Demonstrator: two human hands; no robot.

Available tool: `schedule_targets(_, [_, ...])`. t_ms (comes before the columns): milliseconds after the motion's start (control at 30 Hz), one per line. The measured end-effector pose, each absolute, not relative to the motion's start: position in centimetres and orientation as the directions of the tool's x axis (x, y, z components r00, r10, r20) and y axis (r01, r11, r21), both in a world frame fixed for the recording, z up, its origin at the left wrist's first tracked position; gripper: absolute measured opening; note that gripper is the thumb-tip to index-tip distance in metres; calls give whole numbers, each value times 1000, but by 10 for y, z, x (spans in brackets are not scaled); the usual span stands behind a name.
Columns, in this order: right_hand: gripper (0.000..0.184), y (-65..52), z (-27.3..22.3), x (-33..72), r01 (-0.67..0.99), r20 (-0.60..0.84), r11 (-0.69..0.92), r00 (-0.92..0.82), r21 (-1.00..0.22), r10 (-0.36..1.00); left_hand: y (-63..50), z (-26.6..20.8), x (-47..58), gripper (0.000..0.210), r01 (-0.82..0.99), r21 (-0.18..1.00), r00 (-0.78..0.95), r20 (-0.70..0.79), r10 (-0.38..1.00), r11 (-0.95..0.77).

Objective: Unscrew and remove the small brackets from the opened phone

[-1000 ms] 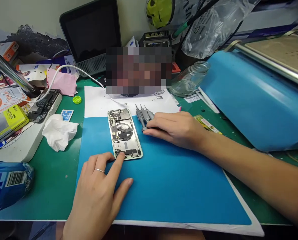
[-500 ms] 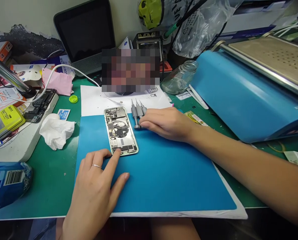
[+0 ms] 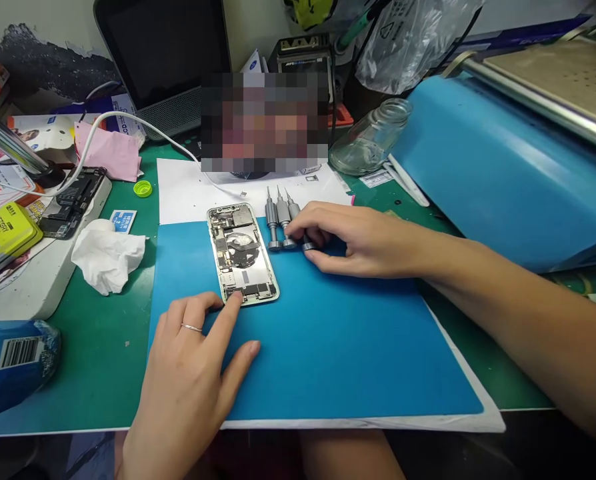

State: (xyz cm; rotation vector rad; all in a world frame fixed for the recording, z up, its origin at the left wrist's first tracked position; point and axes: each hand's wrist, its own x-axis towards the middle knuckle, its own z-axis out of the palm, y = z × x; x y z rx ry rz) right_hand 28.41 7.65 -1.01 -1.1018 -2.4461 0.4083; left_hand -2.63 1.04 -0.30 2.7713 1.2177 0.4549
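On the blue mat (image 3: pixel 358 353) lies an opened smartphone (image 3: pixel 252 273) with its back off and its inner boards showing. My left hand (image 3: pixel 193 360) rests at its lower end, fingers spread, the index fingertip touching the bottom edge. To the right of the phone, several small grey precision screwdrivers (image 3: pixel 272 220) lie side by side, tips pointing away. My right hand (image 3: pixel 353 237) is over the rightmost screwdriver (image 3: pixel 294 208), thumb and index finger parted around its cap end. The index fingertip reaches the middle screwdriver (image 3: pixel 283 217). Its other fingers are curled and partly hidden.
A crumpled tissue (image 3: pixel 109 257), green cap (image 3: pixel 143 189) and another phone part (image 3: pixel 73 203) are at left. A glass jar (image 3: pixel 371 140) and white tweezers-like strips (image 3: pixel 408 180) stand behind right. A white cable (image 3: pixel 143 121) crosses to the white paper (image 3: pixel 178 193).
My right hand has shifted slightly right, and its thumb and index finger have spread apart, uncovering more of the screwdrivers. My left hand stays on the phone. The view has shifted slightly.
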Motion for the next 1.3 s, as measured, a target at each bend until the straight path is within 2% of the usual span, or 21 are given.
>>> schedule_targets(400, [20,77,-18,280,606,369,724,-623,-329,690,9,-1,-26,37,705,217,641,214,738,-675])
schedule_targets(733, [20,77,-11,280,662,533,725,-552,-188,642,9,-1,-27,38,708,203,645,204,737,-676])
schedule_targets(967, [16,77,-18,275,688,456,726,-644,-8,614,9,-2,-26,36,705,215,643,210,737,-676])
schedule_targets(1133, [13,76,-20,273,677,448,736,-663,18,599,8,-2,-27,36,705,250,635,196,748,-664])
schedule_targets(1300, [20,64,-11,275,646,626,762,-614,48,481,7,-1,-29,37,696,263,640,196,743,-668])
